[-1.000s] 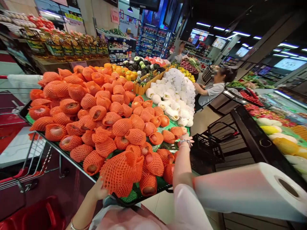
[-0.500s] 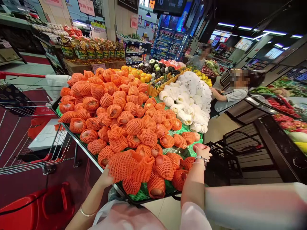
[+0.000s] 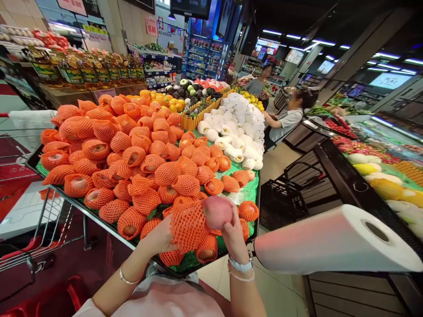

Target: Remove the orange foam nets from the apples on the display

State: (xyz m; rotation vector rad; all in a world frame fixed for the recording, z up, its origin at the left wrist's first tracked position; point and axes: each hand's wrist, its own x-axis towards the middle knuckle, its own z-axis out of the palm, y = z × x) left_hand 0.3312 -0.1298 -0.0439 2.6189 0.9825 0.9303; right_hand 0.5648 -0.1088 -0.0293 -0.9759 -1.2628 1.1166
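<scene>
My left hand (image 3: 157, 237) grips a bundle of orange foam net sleeves (image 3: 187, 224) just above the near edge of the fruit display. My right hand (image 3: 234, 233) is closed round a bare pink-red fruit (image 3: 217, 212), pressed against the open end of the net bundle. Both hands hover over the front corner of the stand, where many fruits in orange nets (image 3: 132, 154) are piled on a green mat (image 3: 246, 193). A watch and bracelet show on my right wrist.
A big roll of white plastic bags (image 3: 333, 240) juts in at right. A shopping cart (image 3: 29, 207) stands left, a black basket (image 3: 286, 198) right of the stand. White-netted fruit (image 3: 241, 127) lies farther back. A person (image 3: 287, 121) leans at the stand's far end.
My right hand picked a bare fruit from the stand's right corner and brought it left to the net bundle held by my left hand. The view swung slightly.
</scene>
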